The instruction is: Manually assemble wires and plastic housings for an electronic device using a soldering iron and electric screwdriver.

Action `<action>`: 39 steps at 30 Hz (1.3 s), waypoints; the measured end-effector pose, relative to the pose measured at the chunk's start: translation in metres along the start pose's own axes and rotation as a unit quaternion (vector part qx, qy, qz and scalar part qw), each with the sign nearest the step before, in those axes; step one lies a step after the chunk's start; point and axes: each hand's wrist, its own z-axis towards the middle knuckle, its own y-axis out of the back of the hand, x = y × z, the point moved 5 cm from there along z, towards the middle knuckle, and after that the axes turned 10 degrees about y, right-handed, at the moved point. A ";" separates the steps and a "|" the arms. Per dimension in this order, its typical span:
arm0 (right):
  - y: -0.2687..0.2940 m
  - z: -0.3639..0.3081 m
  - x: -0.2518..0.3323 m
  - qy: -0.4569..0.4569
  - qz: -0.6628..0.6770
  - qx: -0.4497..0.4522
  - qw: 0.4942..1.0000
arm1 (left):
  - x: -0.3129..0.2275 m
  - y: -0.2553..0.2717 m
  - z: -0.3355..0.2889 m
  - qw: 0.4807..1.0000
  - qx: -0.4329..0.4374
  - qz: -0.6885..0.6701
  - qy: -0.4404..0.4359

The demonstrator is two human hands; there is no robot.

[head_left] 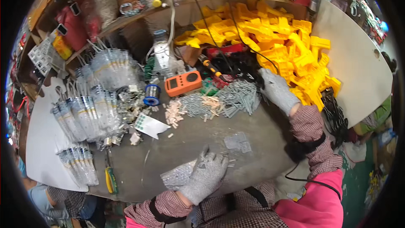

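My left hand [206,176], in a grey knit glove, lies low over the bench with its fingers apart. Under and beside it is a clear plastic pack [176,175]; small slim pieces lie by its fingertips. Farther up, a second clear plastic piece [237,142] rests flat. My right hand [277,90], gloved alike, reaches to the far right, between a heap of black parts [249,64] and yellow plastic housings [291,55]. Its fingertips merge with the dark heap, so their grip is unclear. Grey metal screws [242,97] lie just left of it.
An orange multimeter [183,83], a solder spool [152,95] and pale small tubes [174,112] stand mid-bench. Bundled clear-wrapped parts [90,112] fill the left. Yellow-green cutters [111,180] lie at the front edge. Black cables [334,109] hang at right; thin cords cross the back.
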 end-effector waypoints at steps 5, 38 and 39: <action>-0.001 -0.009 -0.015 -0.007 0.027 -0.172 0.985 | 0.020 0.009 0.000 0.960 -0.095 -0.257 0.050; 0.030 -0.022 -0.105 -0.249 -0.158 -0.143 0.945 | 0.019 0.006 -0.019 0.965 -0.099 -0.220 0.101; 0.033 -0.010 -0.110 -0.248 -0.156 -0.147 0.945 | 0.019 0.005 -0.019 0.973 -0.096 -0.177 0.113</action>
